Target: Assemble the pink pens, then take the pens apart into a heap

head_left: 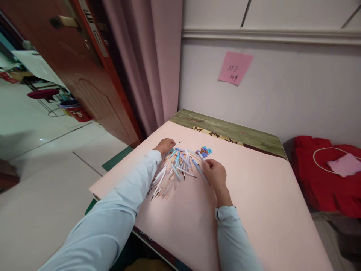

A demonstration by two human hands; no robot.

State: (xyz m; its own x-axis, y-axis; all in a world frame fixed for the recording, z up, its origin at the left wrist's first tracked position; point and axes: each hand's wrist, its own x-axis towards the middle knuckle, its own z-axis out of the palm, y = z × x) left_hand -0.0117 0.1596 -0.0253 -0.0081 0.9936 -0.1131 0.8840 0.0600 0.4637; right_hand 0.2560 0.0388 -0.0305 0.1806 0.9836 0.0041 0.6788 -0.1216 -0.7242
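Observation:
A loose heap of pen parts (177, 165) lies on the pink-covered table, with pale barrels, blue and brown-patterned pieces and thin white refills with dark tips. At the heap's far left edge my left hand (165, 146) is closed in a pinch, and a thin dark-tipped refill (178, 144) sticks out from its fingers. My right hand (215, 172) is closed at the right side, its fingertips pinching the end of a pale pen barrel (200, 154). A blue-topped barrel (199, 170) lies beside those fingers. Small blue and brown pieces (204, 151) sit together just beyond the heap.
The pink table cover (254, 195) reaches to a green wood-look strip (225, 126) by the wall. A pink note (235, 67) is stuck on the wall. Red cloth (318, 177) lies at the right. An open brown door (84, 75) and mauve curtain (158, 56) stand at the left.

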